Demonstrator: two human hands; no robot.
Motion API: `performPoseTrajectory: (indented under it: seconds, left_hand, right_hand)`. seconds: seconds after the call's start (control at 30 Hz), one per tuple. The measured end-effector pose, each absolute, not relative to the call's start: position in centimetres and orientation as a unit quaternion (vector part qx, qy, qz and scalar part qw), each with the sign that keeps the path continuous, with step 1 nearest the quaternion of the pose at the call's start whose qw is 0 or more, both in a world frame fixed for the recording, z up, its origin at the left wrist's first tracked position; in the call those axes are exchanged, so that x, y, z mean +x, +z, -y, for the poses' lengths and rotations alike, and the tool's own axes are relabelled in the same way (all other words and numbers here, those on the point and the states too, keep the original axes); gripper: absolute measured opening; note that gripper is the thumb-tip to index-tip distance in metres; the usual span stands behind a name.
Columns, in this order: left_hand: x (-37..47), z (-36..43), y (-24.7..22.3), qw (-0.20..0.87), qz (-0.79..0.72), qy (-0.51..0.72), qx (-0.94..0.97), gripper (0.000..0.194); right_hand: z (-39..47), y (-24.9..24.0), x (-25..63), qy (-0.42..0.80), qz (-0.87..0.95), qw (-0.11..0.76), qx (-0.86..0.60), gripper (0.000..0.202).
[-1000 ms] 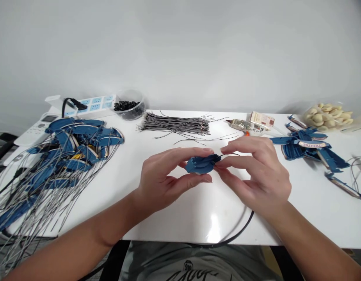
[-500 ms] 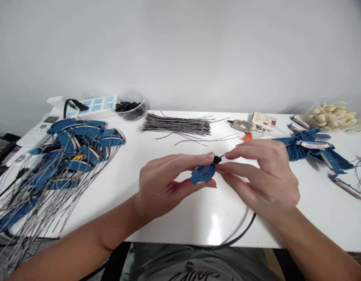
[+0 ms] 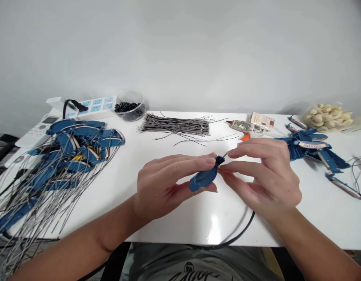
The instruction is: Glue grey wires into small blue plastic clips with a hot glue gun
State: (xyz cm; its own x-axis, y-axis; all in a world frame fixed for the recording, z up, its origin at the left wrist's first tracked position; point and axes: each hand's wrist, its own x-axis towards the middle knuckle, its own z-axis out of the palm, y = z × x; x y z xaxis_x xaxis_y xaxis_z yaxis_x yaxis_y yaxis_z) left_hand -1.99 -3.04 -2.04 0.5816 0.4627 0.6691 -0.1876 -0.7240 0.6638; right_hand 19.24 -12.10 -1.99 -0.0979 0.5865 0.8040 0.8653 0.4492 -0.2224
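**While we hold it up in both hands, the blue piece looks light and soft**

As the head view shows, we have the blue piece (image 3: pixel 203 180) raised over the white counter (image 3: pixel 168 230), between our two hands. It seems light, thin and pliant, like cloth or crepe paper, so we judge that a hard squeeze would crease it; slipping looks a smaller worry. Its gathered end, tight and frilled, looks like the firmest place to take hold, with the broad part merely steadied. The thin dark wire (image 3: pixel 225 155) at that end is probably springy and easy to bend.

Our left hand (image 3: pixel 159 187) comes in with its back towards us and the fingers laid nearly flat together; its grip pinches the broad part between the fingers above and the thumb below. Our right hand (image 3: pixel 271 179) meets it from the other side, fingers curled, with the index fingertip at the wire. That grip is drawn in around the gathered end, but we cannot tell whether it pinches cloth, wire or both. Both forearms slant inward from the lower corners.
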Motion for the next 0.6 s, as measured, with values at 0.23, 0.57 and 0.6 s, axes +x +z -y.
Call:
performPoseTrajectory:
  seconds: [0.23,0.57,0.6]
  left_hand:
    - [-2.09,2.92,-1.7,0.343,-0.083,0.445,0.824,0.062]
    - [-2.15,3.44,-1.78,0.351,-0.113,0.444,0.817,0.057]
    - [-2.18,3.47,-1.79,0.349,-0.115,0.444,0.817,0.057]
  right_hand:
    - [12.31,-1.59,19.29,-0.164,0.728,0.433,-0.505,0.021]
    - [12.17,-1.54,19.3,-0.178,0.734,0.423,-0.501,0.021]
    - [12.17,-1.58,19.31,-0.179,0.735,0.422,-0.5,0.021]
